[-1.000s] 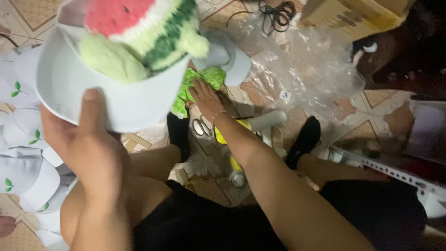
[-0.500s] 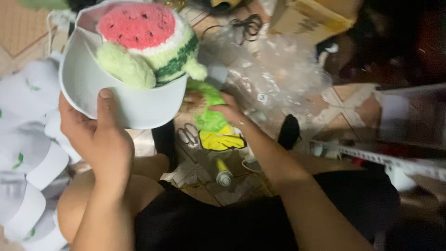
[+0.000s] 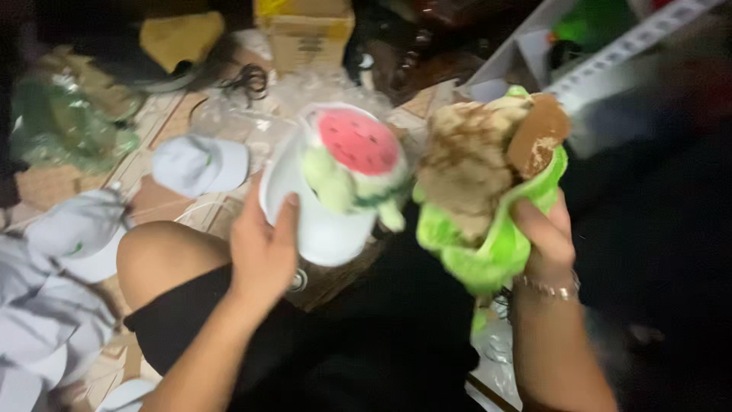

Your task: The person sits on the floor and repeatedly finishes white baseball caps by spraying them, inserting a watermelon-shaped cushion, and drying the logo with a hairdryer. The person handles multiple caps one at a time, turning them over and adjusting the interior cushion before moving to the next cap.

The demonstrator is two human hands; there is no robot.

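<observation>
One white cap (image 3: pixel 320 229) in left hand (image 3: pixel 263 248), one green plush (image 3: pixel 488 191) in right hand (image 3: pixel 543 233).

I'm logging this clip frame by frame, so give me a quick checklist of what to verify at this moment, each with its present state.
1. Left hand has a grip on the white cap: ok, thumb lies on its outer side.
2. Watermelon plush sits in the cap: ok, though it sticks out over the rim.
3. Right hand has a grip on the green and brown plush: ok, fingers wrap its green underside.
4. The two plush toys are apart: cannot tell, their edges look very close and the picture is blurred.
5. Other white caps lie on the tiled floor at the person's left: ok.
</observation>
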